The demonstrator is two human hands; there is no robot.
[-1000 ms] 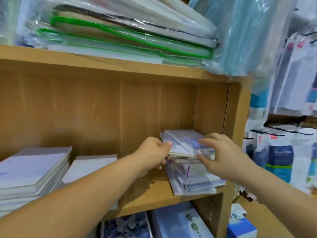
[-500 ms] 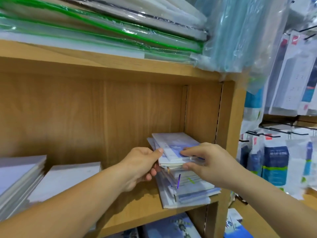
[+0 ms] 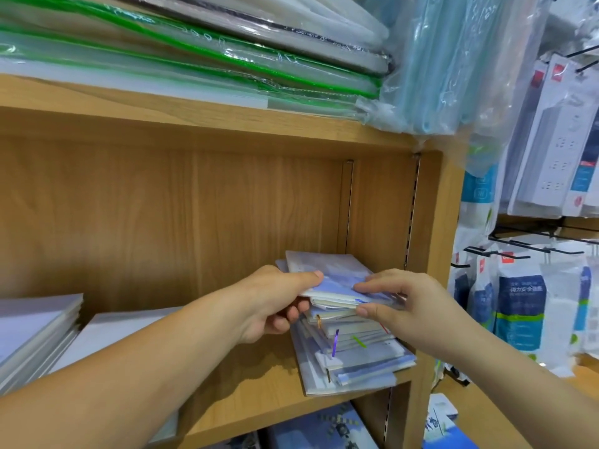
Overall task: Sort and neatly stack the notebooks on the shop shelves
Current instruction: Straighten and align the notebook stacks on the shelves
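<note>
Wooden shop shelving (image 3: 227, 396) fills the view, its middle bay holding a leaning pile of wrapped notebooks (image 3: 353, 348) against the right-hand upright (image 3: 428, 254). A person reaches in with both bare arms. The left hand (image 3: 275, 303) pinches the near-left corner of the top notebooks (image 3: 330, 277), thumb on the cover and fingers curled beneath. The right hand (image 3: 405, 303) pinches the near-right corner of the same small bundle, thumb under and fingers across the top.

The bundle sits skewed on the pile, and the books below fan out at different angles, with the lowest ones overhanging the shelf's front edge. That overhang is the main risk: lifting or twisting the top bundle could drag the glossy sleeves beneath it, and the slick plastic would likely let the lower books slide forward and off the shelf. A corner-only hold could also let the middle of the bundle sag, so a book might slip out between the two hands.

Ribbon markers (image 3: 335, 343) poke from the pile and may snag on the lifted books. Two tidier stacks of pale notebooks (image 3: 35, 328) lie well apart at the left. Bagged folders (image 3: 194, 59) crowd the shelf above, and packaged goods (image 3: 518, 312) hang beside the unit on the right.
</note>
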